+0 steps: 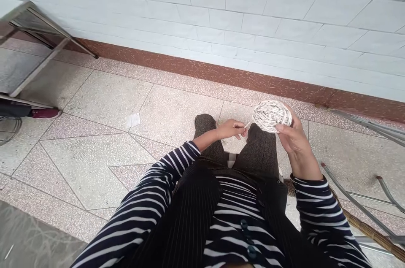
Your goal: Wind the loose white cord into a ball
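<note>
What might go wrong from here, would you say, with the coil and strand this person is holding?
The right hand grips the coil by one side, so it might tip or loosen. The left hand pinches the thin strand in its fingertips, so the strand could slip free. The floor lies below, so a dropped coil might land there and get dirty.

In front of the left hand [233,129] and the right hand [293,138] there was open room above the floor [177,105] up to the tiled wall [202,10]. To the left, the way was open until the table [12,6]. Between the hands, the coil [270,115] and its strand [248,125] blocked the straight path. Beneath were the knees [205,124]; at right, metal tubes [346,195] and a brown stick [367,227] narrowed the passage.
</note>
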